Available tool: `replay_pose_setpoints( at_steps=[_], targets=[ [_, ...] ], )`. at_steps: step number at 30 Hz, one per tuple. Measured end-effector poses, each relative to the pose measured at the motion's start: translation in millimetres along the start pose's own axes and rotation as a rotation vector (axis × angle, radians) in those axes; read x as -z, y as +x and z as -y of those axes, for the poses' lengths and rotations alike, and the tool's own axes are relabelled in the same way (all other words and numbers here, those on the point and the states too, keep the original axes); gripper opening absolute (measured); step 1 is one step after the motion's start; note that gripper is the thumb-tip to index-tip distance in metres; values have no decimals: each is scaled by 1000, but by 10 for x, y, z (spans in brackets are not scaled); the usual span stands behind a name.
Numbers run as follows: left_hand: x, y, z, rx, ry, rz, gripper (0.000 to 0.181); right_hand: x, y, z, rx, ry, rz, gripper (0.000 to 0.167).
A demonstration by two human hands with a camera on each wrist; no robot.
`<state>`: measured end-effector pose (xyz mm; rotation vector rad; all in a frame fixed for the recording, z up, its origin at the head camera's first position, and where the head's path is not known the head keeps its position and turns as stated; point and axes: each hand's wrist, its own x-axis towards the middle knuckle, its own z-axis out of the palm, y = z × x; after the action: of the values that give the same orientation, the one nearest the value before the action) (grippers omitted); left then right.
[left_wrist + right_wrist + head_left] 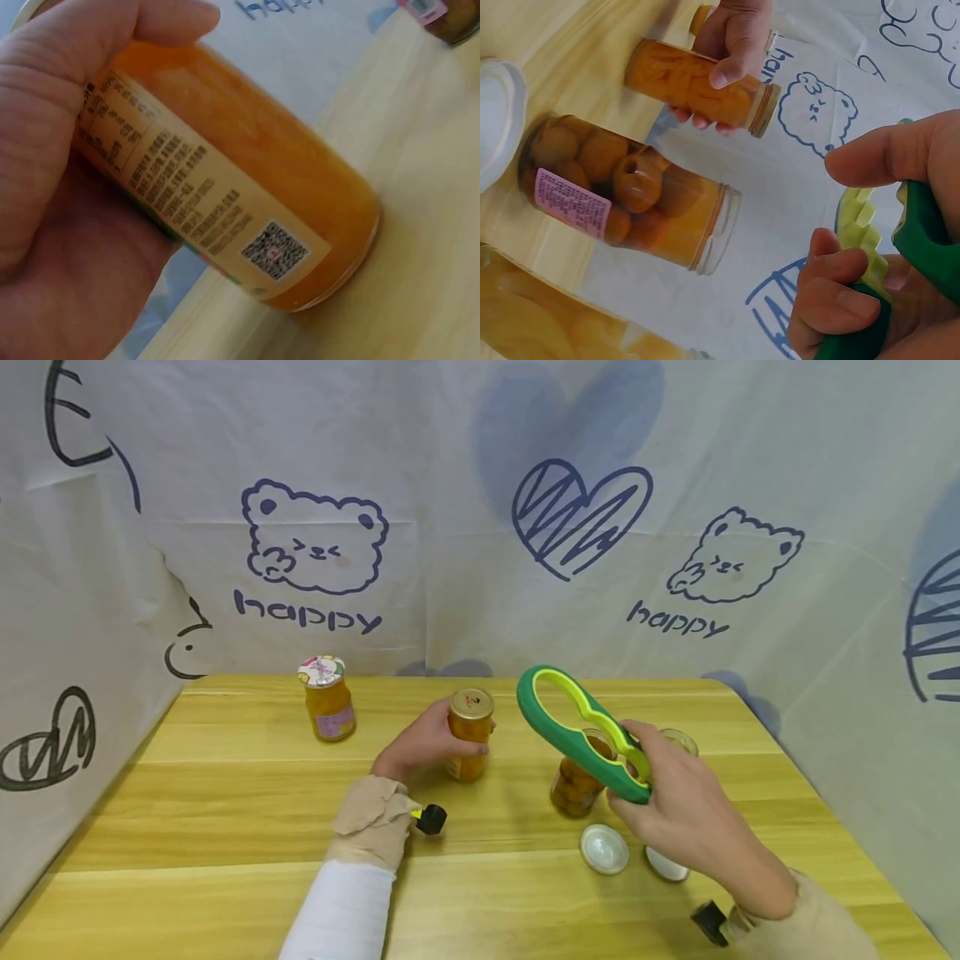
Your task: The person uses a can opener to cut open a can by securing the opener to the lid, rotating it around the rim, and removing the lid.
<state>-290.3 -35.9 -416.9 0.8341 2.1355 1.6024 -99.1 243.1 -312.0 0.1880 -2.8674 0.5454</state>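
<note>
Green tool (pixel 568 745): fingers of right hand (pixel 686 797) curl around one end. Left hand (pixel 431 743) clasps capped orange jar (pixel 467 727). Uncapped fruit jar (pixel 573 789) stands between hands.

Glossy glass jar (pixel 255 142); smooth plastic opener (pixel 573 746).

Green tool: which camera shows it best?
The head view: most of the green tool shows beyond the right hand. The right wrist view shows parts, the hand hiding others; the left wrist view, none.
</note>
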Motion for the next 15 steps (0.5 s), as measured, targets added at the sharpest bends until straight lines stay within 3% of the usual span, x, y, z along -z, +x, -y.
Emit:
replay_pose_setpoints(
  at_steps=[9, 15],
  targets=[
    [-213, 60, -70, -97, -20, 125, 52, 25, 76, 153, -21, -44, 61, 67],
    [-326, 87, -111, -110, -42, 206, 47, -11, 125, 258, -10, -92, 75, 63]
  ],
)
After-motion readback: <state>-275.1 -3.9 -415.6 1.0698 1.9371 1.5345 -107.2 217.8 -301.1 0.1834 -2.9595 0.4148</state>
